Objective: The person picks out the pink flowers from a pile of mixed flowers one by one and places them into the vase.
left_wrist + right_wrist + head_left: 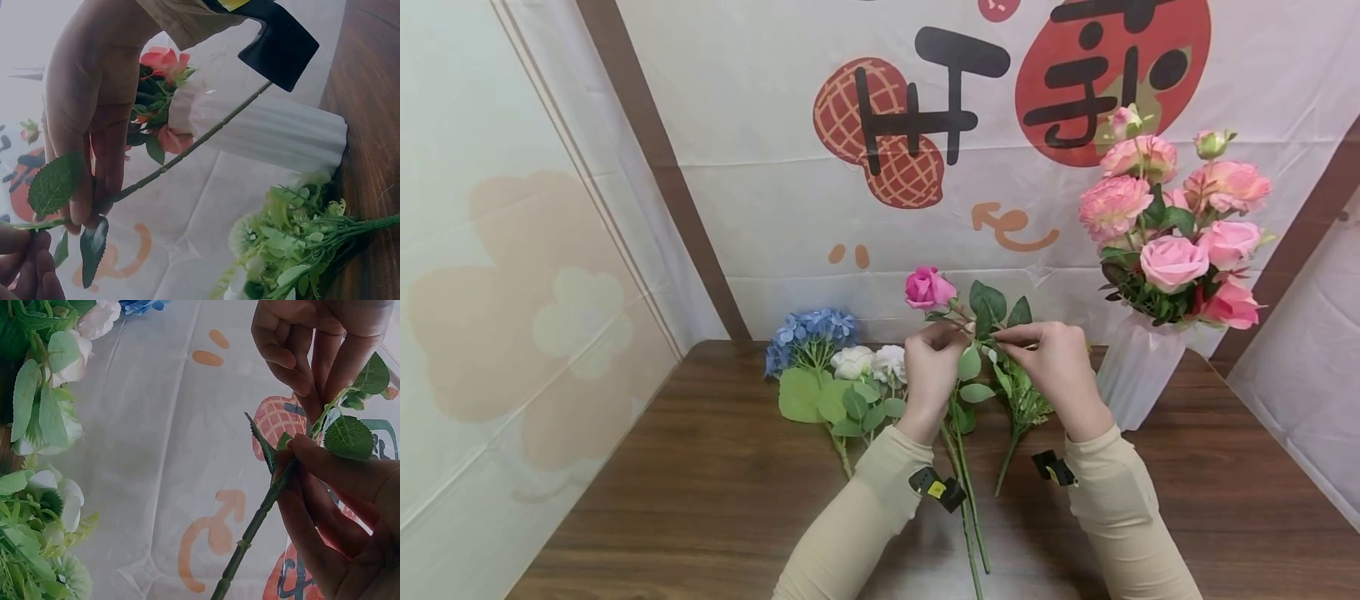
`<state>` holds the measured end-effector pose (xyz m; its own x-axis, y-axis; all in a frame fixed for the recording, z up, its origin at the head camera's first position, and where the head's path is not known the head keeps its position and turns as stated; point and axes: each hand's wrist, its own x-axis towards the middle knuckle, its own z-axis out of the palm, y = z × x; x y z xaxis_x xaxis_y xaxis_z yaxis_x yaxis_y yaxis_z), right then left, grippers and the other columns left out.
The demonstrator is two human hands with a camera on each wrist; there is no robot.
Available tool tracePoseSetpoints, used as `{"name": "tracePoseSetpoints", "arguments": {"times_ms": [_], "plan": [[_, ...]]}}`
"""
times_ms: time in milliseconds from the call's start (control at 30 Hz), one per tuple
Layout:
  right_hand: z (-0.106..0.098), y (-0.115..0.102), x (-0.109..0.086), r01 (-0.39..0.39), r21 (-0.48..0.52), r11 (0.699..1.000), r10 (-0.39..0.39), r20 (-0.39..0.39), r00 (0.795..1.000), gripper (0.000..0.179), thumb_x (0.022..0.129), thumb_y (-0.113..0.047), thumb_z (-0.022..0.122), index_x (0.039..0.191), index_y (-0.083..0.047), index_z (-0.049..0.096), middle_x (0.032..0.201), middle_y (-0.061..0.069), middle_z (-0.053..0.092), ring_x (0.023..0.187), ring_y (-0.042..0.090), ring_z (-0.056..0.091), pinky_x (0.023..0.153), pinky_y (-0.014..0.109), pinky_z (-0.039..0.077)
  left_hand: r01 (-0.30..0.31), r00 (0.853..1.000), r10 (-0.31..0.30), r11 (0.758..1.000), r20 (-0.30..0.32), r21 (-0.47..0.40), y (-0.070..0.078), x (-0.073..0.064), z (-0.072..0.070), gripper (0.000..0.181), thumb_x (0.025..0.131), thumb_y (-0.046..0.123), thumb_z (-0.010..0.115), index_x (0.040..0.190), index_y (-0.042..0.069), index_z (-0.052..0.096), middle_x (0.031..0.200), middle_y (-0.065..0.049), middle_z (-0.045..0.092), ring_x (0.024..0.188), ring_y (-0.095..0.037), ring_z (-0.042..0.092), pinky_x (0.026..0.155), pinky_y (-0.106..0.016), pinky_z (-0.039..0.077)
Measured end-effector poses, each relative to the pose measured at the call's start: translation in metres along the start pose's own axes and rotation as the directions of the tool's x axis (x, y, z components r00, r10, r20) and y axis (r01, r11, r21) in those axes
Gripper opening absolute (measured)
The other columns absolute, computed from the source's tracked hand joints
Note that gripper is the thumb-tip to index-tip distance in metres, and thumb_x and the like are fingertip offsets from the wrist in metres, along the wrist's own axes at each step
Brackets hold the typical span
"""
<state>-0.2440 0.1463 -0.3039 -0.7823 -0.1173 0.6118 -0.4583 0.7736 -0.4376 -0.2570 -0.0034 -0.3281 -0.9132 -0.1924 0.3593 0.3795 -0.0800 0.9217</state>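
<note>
A magenta rose is held aloft over the table, its bloom toward the left. My left hand pinches its green stem just below the bloom. Thumb and fingers of my right hand grip the stem further along, beside the leaves. The right wrist view shows both hands close together on the stem, with a serrated leaf between them. In the left wrist view the lower stem runs free past my right hand. The bloom is out of both wrist views.
A white ribbed vase of pink flowers stands at the back right. On the table lie a blue hydrangea, white flowers and a green spray. Loose long stems point toward the front edge. A printed cloth hangs behind.
</note>
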Motion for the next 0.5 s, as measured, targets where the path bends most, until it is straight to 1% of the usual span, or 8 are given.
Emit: {"name": "tracePoseSetpoints", "arguments": {"times_ms": [133, 233, 267, 333, 400, 500], "plan": [[-0.002, 0.001, 0.000, 0.008, -0.002, 1.000, -0.009, -0.009, 1.000, 0.011, 0.080, -0.009, 0.075, 0.090, -0.012, 0.078, 0.086, 0.010, 0.074, 0.068, 0.024, 0.069, 0.055, 0.037, 0.051, 0.017, 0.998, -0.016, 1.000, 0.060, -0.014, -0.002, 0.000, -0.003, 0.011, 0.086, 0.006, 0.066, 0.089, -0.003, 0.072, 0.088, -0.023, 0.070, 0.069, -0.006, 0.060, 0.068, -0.022, 0.047], [-0.005, 0.001, 0.000, 0.024, 0.003, 1.000, -0.024, -0.044, 0.999, 0.011, 0.079, -0.008, 0.076, 0.089, -0.011, 0.078, 0.084, 0.010, 0.074, 0.068, 0.025, 0.069, 0.054, 0.034, 0.050, 0.009, 0.995, -0.007, 1.000, 0.101, -0.012, -0.005, 0.001, -0.008, 0.015, 0.089, 0.009, 0.064, 0.096, -0.002, 0.071, 0.093, -0.021, 0.071, 0.074, -0.005, 0.061, 0.074, -0.023, 0.049], [-0.005, 0.000, 0.000, 0.033, 0.008, 0.999, -0.032, -0.060, 0.998, 0.011, 0.078, -0.007, 0.076, 0.089, -0.011, 0.078, 0.084, 0.011, 0.074, 0.067, 0.025, 0.069, 0.052, 0.032, 0.048, -0.002, 0.995, 0.002, 1.000, 0.104, -0.003, -0.006, 0.001, -0.010, 0.016, 0.090, 0.010, 0.063, 0.098, -0.002, 0.071, 0.093, -0.020, 0.071, 0.074, -0.005, 0.061, 0.075, -0.024, 0.049], [-0.007, -0.001, 0.000, 0.052, 0.017, 0.998, -0.051, -0.094, 0.994, 0.011, 0.079, -0.007, 0.075, 0.089, -0.010, 0.078, 0.083, 0.011, 0.074, 0.065, 0.024, 0.068, 0.049, 0.029, 0.043, -0.025, 0.996, 0.023, 0.999, 0.087, 0.022, -0.007, 0.002, -0.015, 0.017, 0.090, 0.012, 0.064, 0.099, -0.001, 0.070, 0.092, -0.019, 0.071, 0.074, -0.005, 0.061, 0.075, -0.024, 0.048], [-0.007, -0.001, 0.002, 0.080, 0.015, 0.997, -0.077, -0.142, 0.987, 0.011, 0.078, -0.006, 0.075, 0.088, -0.011, 0.078, 0.083, 0.011, 0.074, 0.065, 0.024, 0.068, 0.049, 0.029, 0.043, -0.038, 0.997, 0.034, 0.998, 0.067, 0.057, -0.008, 0.003, -0.022, 0.017, 0.090, 0.013, 0.064, 0.099, 0.000, 0.071, 0.092, -0.017, 0.071, 0.075, -0.006, 0.061, 0.074, -0.024, 0.048], [-0.008, -0.002, 0.004, 0.125, 0.013, 0.992, -0.119, -0.215, 0.969, 0.010, 0.078, -0.006, 0.076, 0.087, -0.010, 0.078, 0.082, 0.010, 0.074, 0.063, 0.023, 0.068, 0.050, 0.029, 0.045, -0.035, 0.998, 0.030, 0.993, 0.047, 0.114, -0.009, 0.004, -0.035, 0.015, 0.089, 0.013, 0.064, 0.098, 0.003, 0.071, 0.094, -0.015, 0.072, 0.078, -0.010, 0.061, 0.074, -0.025, 0.049]]}}
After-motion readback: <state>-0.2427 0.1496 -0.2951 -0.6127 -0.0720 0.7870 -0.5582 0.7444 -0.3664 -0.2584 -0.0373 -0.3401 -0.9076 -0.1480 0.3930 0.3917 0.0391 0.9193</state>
